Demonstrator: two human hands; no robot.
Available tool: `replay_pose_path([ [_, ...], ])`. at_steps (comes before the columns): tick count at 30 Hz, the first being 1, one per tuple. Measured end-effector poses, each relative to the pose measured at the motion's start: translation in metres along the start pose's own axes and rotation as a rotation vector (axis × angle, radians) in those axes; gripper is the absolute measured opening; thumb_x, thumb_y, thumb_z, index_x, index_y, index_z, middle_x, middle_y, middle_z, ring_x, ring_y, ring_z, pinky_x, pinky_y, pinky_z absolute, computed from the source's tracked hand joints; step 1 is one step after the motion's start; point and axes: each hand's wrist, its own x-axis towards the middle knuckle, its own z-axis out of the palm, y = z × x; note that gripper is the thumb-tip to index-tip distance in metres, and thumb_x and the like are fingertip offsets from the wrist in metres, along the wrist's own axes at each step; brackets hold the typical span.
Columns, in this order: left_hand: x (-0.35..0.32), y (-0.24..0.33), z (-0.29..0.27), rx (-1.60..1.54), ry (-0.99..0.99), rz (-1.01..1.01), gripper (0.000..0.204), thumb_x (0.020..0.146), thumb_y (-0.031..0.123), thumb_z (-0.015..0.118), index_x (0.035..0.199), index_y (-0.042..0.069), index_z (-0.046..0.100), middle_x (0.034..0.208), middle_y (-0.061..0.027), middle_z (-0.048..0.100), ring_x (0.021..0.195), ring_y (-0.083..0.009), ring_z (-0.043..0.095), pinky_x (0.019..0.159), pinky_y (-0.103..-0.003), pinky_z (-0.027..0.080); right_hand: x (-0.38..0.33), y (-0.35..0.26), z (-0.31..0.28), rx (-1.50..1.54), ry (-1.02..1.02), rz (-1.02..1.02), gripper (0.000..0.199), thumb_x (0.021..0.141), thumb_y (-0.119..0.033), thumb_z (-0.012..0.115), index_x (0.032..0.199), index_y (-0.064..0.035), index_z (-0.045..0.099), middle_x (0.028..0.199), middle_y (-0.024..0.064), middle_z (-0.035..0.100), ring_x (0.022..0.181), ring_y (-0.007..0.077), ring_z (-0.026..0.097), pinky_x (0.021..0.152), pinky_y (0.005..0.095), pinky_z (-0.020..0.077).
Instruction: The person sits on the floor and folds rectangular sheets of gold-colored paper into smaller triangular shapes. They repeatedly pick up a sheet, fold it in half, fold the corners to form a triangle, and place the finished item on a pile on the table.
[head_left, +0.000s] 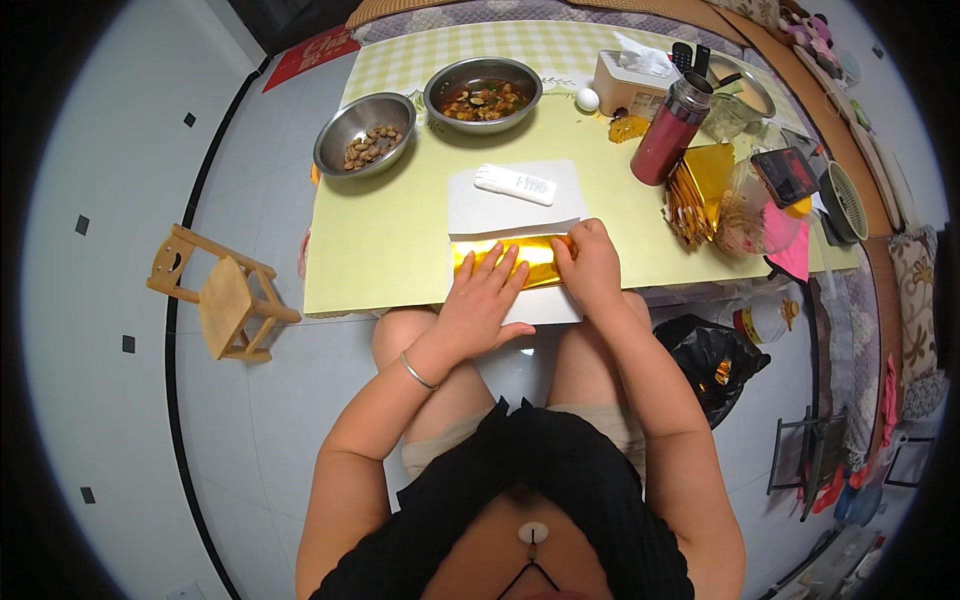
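A strip of shiny gold foil paper (535,262) lies across white paper (490,211) at the table's near edge. My left hand (487,300) rests flat on the foil's left part, fingers spread and thumb stretched to the right. At the strip's right end, my right hand (592,262) has its fingers curled and its thumb pressed to the foil's edge. Just beyond the foil, a flat white piece with dark print (515,185) lies on the white paper. The underside of the foil is hidden.
Behind are steel bowls of nuts (365,135) and soupy food (483,95). At right stand a red thermos (672,130), a tissue box (630,85), a white egg (587,99) and folded gold papers (700,190). A small wooden chair (228,300) and black bag (705,360) flank the table.
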Motion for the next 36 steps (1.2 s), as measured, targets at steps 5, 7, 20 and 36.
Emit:
replay_pose_path([
  [5,0.0,-0.002,0.003,0.0,-0.006,-0.018,0.09,0.087,0.064,0.062,0.149,0.0,0.045,0.159,-0.0224,0.037,0.148,-0.0404,0.033,0.12,-0.059,0.023,0.002,0.002,0.005,-0.04,0.025,-0.023,0.018,0.084,-0.014,0.075,0.084,0.0003,0.065,0.093,0.0164,0.06,0.082,0.0361,0.064,0.074,0.0438,0.0535],
  [7,0.0,-0.003,0.004,0.003,-0.002,-0.024,0.091,0.087,0.065,0.061,0.149,0.001,0.044,0.159,-0.0224,0.036,0.149,-0.0409,0.032,0.12,-0.059,0.021,0.002,0.0,0.004,-0.059,0.024,-0.012,0.018,0.084,-0.014,0.075,0.084,0.0,0.065,0.093,0.0164,0.06,0.082,0.0361,0.064,0.074,0.0437,0.0536],
  [20,0.002,-0.005,0.001,-0.005,-0.013,0.001,0.086,0.085,0.068,0.062,0.151,0.016,0.047,0.16,-0.0252,0.033,0.148,-0.0466,0.029,0.12,-0.064,0.018,-0.002,-0.007,-0.004,-0.161,0.078,-0.164,0.038,0.087,-0.014,0.07,0.12,0.0023,0.06,0.123,0.0212,0.06,0.112,0.0387,0.059,0.095,0.0454,0.0482],
  [36,-0.034,-0.027,-0.015,0.105,-0.152,-0.05,0.096,0.083,0.078,0.051,0.156,0.016,0.041,0.166,-0.022,0.023,0.155,-0.0403,0.018,0.119,-0.067,0.014,-0.042,0.02,-0.04,-0.413,-0.413,-0.487,0.067,0.096,-0.032,0.062,0.15,0.0021,0.041,0.156,0.0219,0.041,0.147,0.0332,0.038,0.122,0.0468,0.029],
])
